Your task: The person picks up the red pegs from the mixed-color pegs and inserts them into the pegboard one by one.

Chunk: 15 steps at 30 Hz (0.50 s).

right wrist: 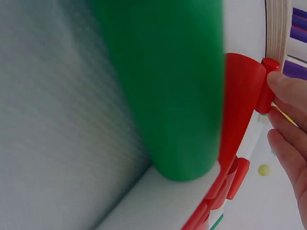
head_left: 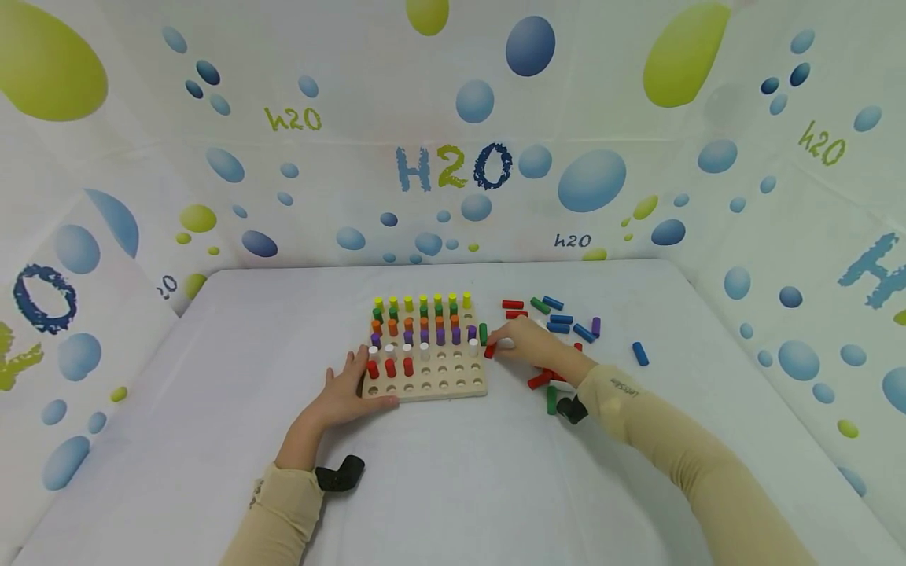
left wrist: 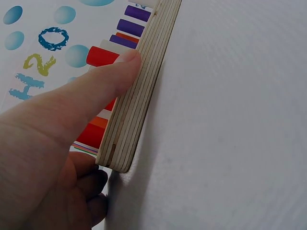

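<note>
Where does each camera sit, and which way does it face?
Head: worn on the head, facing forward and down at the pegboard; left hand, right hand and sleeves show.
Left wrist: worn there, facing the pegboard's edge; thumb and fingers show.
Right wrist: worn there, facing past a green peg; right hand shows, holding a red peg.
Head and right wrist both show that red peg.

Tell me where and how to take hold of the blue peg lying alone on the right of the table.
Pinch the blue peg midway along its length, coming from above, probably with the right hand once it releases the red peg. The blue peg lies on its side, apart from the other pegs, leaving both long sides free for thumb and fingers.
</note>
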### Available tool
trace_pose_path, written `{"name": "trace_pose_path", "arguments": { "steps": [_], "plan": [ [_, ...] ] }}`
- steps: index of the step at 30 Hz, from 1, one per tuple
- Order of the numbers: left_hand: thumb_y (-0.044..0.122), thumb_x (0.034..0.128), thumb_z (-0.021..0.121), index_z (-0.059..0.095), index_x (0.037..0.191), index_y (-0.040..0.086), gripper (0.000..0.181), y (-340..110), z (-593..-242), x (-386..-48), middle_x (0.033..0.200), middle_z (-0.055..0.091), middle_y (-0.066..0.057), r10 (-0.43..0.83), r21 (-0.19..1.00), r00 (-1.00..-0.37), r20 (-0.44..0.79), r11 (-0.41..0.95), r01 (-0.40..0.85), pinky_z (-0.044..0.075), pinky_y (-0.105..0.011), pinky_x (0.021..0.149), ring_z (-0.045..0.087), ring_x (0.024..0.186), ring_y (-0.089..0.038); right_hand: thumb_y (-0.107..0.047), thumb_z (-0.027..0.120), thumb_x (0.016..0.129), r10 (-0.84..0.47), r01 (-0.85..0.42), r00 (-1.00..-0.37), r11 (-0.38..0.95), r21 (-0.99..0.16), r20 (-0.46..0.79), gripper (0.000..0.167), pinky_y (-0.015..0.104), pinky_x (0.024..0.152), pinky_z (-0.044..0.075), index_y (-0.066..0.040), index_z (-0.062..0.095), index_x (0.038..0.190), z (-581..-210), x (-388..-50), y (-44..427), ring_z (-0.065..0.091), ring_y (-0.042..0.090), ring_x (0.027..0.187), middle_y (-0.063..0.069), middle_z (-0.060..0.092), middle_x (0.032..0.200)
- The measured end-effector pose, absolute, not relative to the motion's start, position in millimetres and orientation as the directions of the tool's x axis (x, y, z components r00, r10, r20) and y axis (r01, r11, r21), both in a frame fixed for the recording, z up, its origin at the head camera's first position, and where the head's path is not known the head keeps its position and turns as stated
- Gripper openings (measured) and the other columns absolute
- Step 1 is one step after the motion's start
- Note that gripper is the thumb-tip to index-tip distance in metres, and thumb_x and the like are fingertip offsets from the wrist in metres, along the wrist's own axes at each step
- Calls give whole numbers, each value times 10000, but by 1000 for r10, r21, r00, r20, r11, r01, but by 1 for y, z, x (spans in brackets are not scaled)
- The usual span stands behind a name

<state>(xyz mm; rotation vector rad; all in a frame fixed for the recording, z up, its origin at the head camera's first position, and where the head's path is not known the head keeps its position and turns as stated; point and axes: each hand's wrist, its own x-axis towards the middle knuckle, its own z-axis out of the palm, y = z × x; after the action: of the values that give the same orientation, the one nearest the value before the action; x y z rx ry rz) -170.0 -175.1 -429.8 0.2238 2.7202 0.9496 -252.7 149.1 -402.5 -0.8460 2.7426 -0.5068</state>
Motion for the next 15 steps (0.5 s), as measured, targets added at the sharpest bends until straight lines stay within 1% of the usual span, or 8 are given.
{"name": "trace_pose_path", "arguments": {
  "steps": [3, 7, 11, 15],
  "plan": [
    [569, 705, 685, 39, 1452, -13, 1146, -175, -430, -170, 1497, 87, -227, 227, 629, -957, -183, 775, 64, -115, -549, 1051, -24, 1377, -352, -165, 662, 847, -653, -609, -752, 742, -279, -95, 249, 298, 894, 466, -104, 683, 1087, -403, -254, 147, 595, 177, 1044, 26, 664, 1078],
    [577, 703, 683, 38, 1451, -16, 1152, -175, -430, -170, 1495, 90, -228, 227, 630, -956, -183, 774, 63, -116, -550, 1050, -25, 1377, -352, -142, 668, 837, -710, -688, -695, 702, -182, -112, 233, 277, 866, 481, -91, 685, 1064, -399, -254, 143, 614, 174, 1000, 33, 674, 1045],
    [584, 702, 680, 32, 1452, -13, 1156, -175, -430, -171, 1496, 89, -228, 227, 629, -956, -187, 775, 61, -118, -548, 1050, -29, 1377, -350, -133, 680, 823, -723, -717, -673, 690, -105, -155, 242, 271, 849, 490, -87, 685, 1061, -395, -252, 138, 620, 181, 987, 40, 676, 1037],
    [581, 702, 681, 30, 1453, -7, 1155, -175, -431, -171, 1497, 89, -224, 226, 629, -955, -192, 775, 57, -118, -550, 1050, -30, 1378, -348, -132, 666, 838, -694, -707, -685, 706, -27, -221, 234, 264, 850, 488, -114, 692, 1070, -394, -249, 135, 622, 173, 963, 29, 677, 1030]
  ]
}}
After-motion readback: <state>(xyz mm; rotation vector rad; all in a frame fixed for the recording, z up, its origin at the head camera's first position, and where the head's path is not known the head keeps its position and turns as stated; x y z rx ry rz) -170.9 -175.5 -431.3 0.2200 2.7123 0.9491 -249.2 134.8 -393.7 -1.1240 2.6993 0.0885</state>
